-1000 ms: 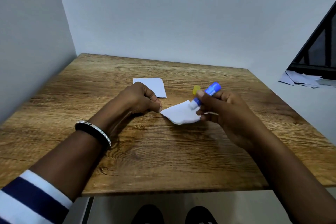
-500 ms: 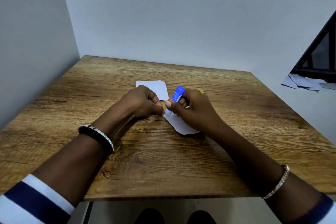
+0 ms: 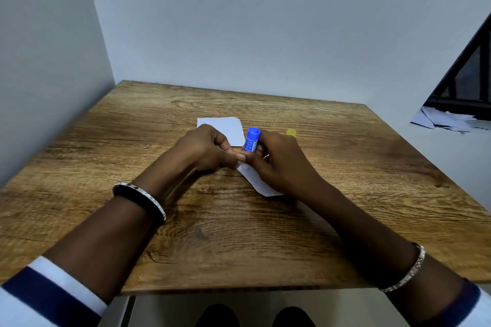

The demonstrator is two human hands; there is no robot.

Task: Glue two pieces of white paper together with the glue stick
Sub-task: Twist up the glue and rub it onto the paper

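Note:
A blue glue stick (image 3: 252, 142) stands nearly upright in my right hand (image 3: 276, 164), its lower end down on a white paper piece (image 3: 259, 180) at mid-table. My left hand (image 3: 206, 150) pinches the left edge of that paper, fingers closed against it. The right hand hides most of this paper. A second white paper piece (image 3: 228, 127) lies flat just behind my left hand. The glue stick's yellow cap (image 3: 291, 132) lies on the wood behind my right hand.
The wooden table (image 3: 239, 233) fits into a corner, with grey walls to the left and behind. A heap of loose papers (image 3: 446, 119) lies off the table at the far right, below a dark frame. My shoes show under the front edge.
My right hand has brought the glue stick leftward and turned it from slanted to nearly upright, close to my left hand. The paper now lies lower, mostly covered by my right hand.

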